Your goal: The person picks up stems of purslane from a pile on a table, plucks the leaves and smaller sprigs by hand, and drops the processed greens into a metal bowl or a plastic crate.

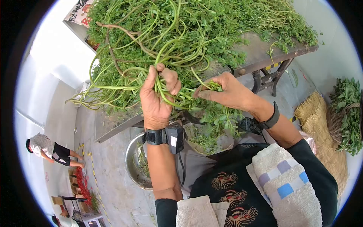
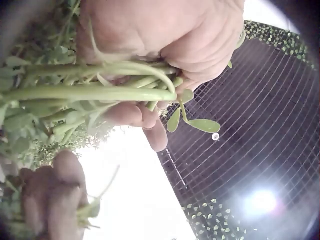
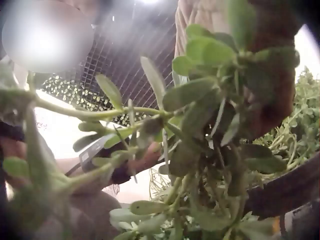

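A bunch of green purslane stems (image 1: 162, 87) is in my left hand (image 1: 155, 100), the thumb and curled fingers round it. Long thick stems trail from the bunch to the left and up over the heap. Just to the right, my right hand (image 1: 230, 92) pinches more purslane stems between thumb and fingers, and leafy sprigs (image 1: 224, 118) hang below it. The left wrist view shows the gripped stems (image 2: 95, 94) close up under my palm. In the right wrist view, purslane leaves (image 3: 200, 95) cover most of my right fingers.
A large purslane heap (image 1: 219, 26) covers the metal-edged table (image 1: 261, 47). Below stands a metal basin (image 1: 132, 170) with some greens. A straw mat (image 1: 321, 125) and a basket of greens (image 1: 336, 121) stand at right. Another person (image 1: 51, 149) is at far left.
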The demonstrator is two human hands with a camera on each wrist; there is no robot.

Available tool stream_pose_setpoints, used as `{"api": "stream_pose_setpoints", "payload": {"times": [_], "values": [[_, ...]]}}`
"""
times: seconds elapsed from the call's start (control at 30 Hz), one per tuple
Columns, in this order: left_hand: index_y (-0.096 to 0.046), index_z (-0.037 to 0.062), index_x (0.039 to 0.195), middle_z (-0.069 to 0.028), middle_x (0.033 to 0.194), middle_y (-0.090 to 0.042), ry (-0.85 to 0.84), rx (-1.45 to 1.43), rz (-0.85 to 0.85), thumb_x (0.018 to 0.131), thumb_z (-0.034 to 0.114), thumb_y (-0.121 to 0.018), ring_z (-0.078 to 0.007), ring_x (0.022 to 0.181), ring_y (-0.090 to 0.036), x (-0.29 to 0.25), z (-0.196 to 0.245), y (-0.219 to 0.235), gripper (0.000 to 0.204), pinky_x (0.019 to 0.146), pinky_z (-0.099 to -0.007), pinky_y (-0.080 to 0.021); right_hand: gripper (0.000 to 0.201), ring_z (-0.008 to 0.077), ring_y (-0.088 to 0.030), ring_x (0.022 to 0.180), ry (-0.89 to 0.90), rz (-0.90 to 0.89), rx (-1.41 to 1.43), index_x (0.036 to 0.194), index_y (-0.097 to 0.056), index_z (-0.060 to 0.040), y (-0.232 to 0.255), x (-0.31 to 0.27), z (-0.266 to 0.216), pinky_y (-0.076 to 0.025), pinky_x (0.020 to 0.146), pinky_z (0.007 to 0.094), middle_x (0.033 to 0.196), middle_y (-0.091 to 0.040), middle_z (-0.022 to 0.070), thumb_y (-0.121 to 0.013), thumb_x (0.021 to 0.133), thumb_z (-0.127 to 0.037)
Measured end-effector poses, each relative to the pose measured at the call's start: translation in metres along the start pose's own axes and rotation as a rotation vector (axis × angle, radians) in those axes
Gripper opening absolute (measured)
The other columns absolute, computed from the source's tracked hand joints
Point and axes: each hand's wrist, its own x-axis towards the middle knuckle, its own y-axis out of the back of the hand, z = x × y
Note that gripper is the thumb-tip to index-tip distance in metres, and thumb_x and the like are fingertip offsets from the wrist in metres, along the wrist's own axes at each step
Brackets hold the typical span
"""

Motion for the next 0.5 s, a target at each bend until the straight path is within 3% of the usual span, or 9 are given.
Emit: {"api": "stream_pose_setpoints", "payload": {"times": [0.03, 0.1, 0.13, 0.17, 0.23, 0.27, 0.37, 0.43, 0.5], "values": [[-0.047, 0.004, 0.097, -0.004, 0.069, -0.042, -0.005, 0.002, -0.001, 0.099, 0.026, -0.039, -0.0147, 0.063, -0.036, -0.001, 0.0, -0.004, 0.023, 0.052, -0.028, -0.033, 0.02, 0.0049, -0.047, 0.064, 0.004, -0.003, -0.001, 0.093, -0.07, -0.0054, -0.003, -0.003, -0.002, -0.043, 0.06, 0.0244, 0.067, -0.062, 0.0023, -0.066, 0.082, -0.022], [-0.048, 0.0049, 0.098, -0.0041, 0.071, -0.043, -0.018, -0.023, 0.178, 0.098, 0.027, -0.042, -0.0161, 0.067, -0.038, 0.0, -0.002, -0.013, 0.023, 0.055, -0.0292, -0.034, 0.017, 0.0048, -0.048, 0.062, 0.063, -0.009, -0.012, 0.094, -0.07, -0.0069, -0.004, -0.012, -0.004, -0.044, 0.06, 0.0249, 0.068, -0.064, 0.0043, -0.065, 0.082, -0.019], [-0.049, 0.0054, 0.099, -0.0074, 0.079, -0.052, 0.002, -0.056, 0.098, 0.097, 0.027, -0.043, -0.0179, 0.073, -0.043, 0.001, -0.002, -0.009, 0.022, 0.059, -0.0306, -0.037, 0.02, 0.0088, -0.051, 0.057, 0.312, 0.018, -0.082, 0.096, -0.069, -0.0077, -0.009, -0.014, 0.0, -0.044, 0.057, 0.0266, 0.065, -0.063, 0.0095, -0.066, 0.08, -0.02], [-0.049, 0.0054, 0.099, -0.0074, 0.079, -0.052, 0.0, -0.057, 0.097, 0.097, 0.027, -0.043, -0.0179, 0.073, -0.043, 0.002, -0.004, -0.006, 0.022, 0.059, -0.0306, -0.037, 0.02, 0.0088, -0.051, 0.057, 0.313, 0.016, -0.083, 0.096, -0.069, -0.0077, -0.01, -0.015, 0.002, -0.044, 0.057, 0.0266, 0.065, -0.063, 0.0095, -0.066, 0.08, -0.02], [-0.049, 0.0056, 0.098, -0.0117, 0.093, -0.059, -0.061, 0.063, 0.149, 0.097, 0.027, -0.044, -0.0187, 0.078, -0.047, 0.004, -0.009, -0.007, 0.022, 0.062, -0.031, -0.039, 0.026, 0.0182, -0.054, 0.055, 0.204, 0.017, -0.24, 0.099, -0.069, -0.0093, -0.013, -0.015, 0.0, -0.044, 0.056, 0.0307, 0.065, -0.06, 0.0156, -0.068, 0.078, -0.025], [-0.05, 0.0059, 0.097, -0.0159, 0.104, -0.06, -0.066, 0.08, 0.079, 0.097, 0.028, -0.044, -0.019, 0.082, -0.05, 0.007, -0.011, -0.004, 0.023, 0.065, -0.0318, -0.042, 0.031, 0.0262, -0.052, 0.054, 0.189, 0.049, -0.261, 0.1, -0.068, -0.0098, -0.018, -0.01, 0.004, -0.044, 0.055, 0.0329, 0.062, -0.056, 0.0171, -0.068, 0.076, -0.03], [-0.051, 0.0062, 0.097, -0.0212, 0.105, -0.061, -0.1, 0.215, 0.186, 0.095, 0.03, -0.048, -0.0167, 0.076, -0.054, 0.011, -0.02, -0.007, 0.024, 0.066, -0.0287, -0.047, 0.029, 0.0278, -0.05, 0.052, 0.099, 0.123, -0.358, 0.095, -0.069, -0.0096, -0.029, -0.001, 0.002, -0.043, 0.054, 0.0334, 0.061, -0.056, 0.0171, -0.067, 0.076, -0.032], [-0.052, 0.0063, 0.096, -0.0203, 0.103, -0.062, -0.092, 0.261, 0.224, 0.094, 0.03, -0.051, -0.0149, 0.075, -0.054, 0.01, -0.021, -0.008, 0.024, 0.066, -0.0261, -0.046, 0.03, 0.0254, -0.048, 0.05, 0.164, 0.153, -0.34, 0.09, -0.069, -0.0087, -0.026, 0.003, 0.013, -0.043, 0.053, 0.0326, 0.059, -0.055, 0.0167, -0.069, 0.074, -0.034], [-0.053, 0.005, 0.097, -0.0183, 0.101, -0.062, -0.044, 0.278, 0.17, 0.094, 0.026, -0.053, -0.0161, 0.077, -0.055, 0.01, -0.017, -0.003, 0.021, 0.066, -0.0267, -0.046, 0.032, 0.0182, -0.049, 0.05, 0.07, 0.027, -0.256, 0.087, -0.069, -0.0067, -0.005, -0.004, -0.004, -0.042, 0.052, 0.0308, 0.057, -0.056, 0.0109, -0.071, 0.073, -0.035]]}}
